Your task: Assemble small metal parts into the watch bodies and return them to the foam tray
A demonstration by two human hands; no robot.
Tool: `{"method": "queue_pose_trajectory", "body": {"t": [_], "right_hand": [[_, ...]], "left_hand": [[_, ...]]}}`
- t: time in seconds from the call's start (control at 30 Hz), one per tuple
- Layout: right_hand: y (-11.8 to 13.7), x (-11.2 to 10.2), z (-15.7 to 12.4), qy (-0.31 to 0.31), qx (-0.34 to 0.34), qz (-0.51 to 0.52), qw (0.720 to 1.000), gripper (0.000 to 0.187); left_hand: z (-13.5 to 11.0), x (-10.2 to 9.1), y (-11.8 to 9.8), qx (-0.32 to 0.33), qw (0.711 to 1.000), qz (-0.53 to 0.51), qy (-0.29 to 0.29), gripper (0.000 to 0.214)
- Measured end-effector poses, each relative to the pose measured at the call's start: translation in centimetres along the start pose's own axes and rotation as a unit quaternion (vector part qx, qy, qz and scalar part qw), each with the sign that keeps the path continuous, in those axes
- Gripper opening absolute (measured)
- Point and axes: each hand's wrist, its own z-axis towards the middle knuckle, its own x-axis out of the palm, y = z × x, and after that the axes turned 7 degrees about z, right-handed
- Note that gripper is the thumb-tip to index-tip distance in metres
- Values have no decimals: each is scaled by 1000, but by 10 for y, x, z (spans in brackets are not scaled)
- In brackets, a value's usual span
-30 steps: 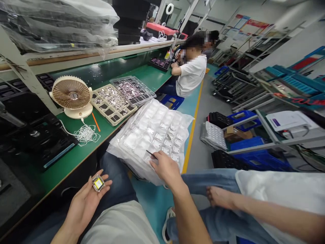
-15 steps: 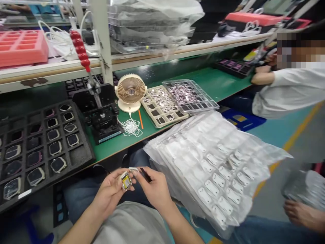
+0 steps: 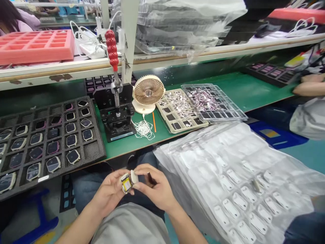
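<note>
Looking forward and down from the head camera over a long green workbench [image 3: 236,88], with a white metal shelf [image 3: 63,64] running above its far edge and carrying a pink foam tray [image 3: 38,45]. Toward the left end of the desk, a black foam tray [image 3: 98,152] holding rows of square smartwatch bodies, sitting just beside a black bench press [image 3: 116,128] with a red knobbed handle. Further along, a cream desk fan [image 3: 148,93], a tangled white cord [image 3: 143,129] and an orange stick [image 3: 154,122] lying near the front edge. To the right, a beige compartment tray [image 3: 181,110] and a clear plastic tray [image 3: 213,100] sitting side by side, both loaded with small silvery pieces. Hanging over the front edge, a stack of clear plastic sheets [image 3: 228,189] with rows of white pockets. At the right edge of the view, a co-worker's hand [image 3: 308,86] resting near the far edge of the desk.

Below the front edge, over the lap, the left hand [image 3: 109,189] cradling a small square metal-framed module [image 3: 126,183] with a yellow face, fingers curled around it. The right hand [image 3: 157,186] pinching a small white piece [image 3: 133,177] against the module's upper edge, with a slim dark tool [image 3: 151,178] tucked between its fingers.
</note>
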Motion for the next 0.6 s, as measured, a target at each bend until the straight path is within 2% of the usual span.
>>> {"method": "queue_pose_trajectory", "body": {"t": [0.13, 0.23, 0.37, 0.6], "right_hand": [[10, 1, -2, -24, -69, -80, 994, 30], [8, 9, -7, -9, -107, -128, 986, 33], [-1, 16, -11, 2, -124, -158, 980, 30], [-6, 15, -10, 16, -139, -187, 972, 22]], "left_hand": [[-1, 4, -6, 61, 996, 20, -54, 44], [-3, 3, -7, 72, 993, 45, -80, 45], [-4, 1, -3, 88, 989, 80, -93, 46], [-6, 2, -1, 120, 980, 109, -116, 47]]}}
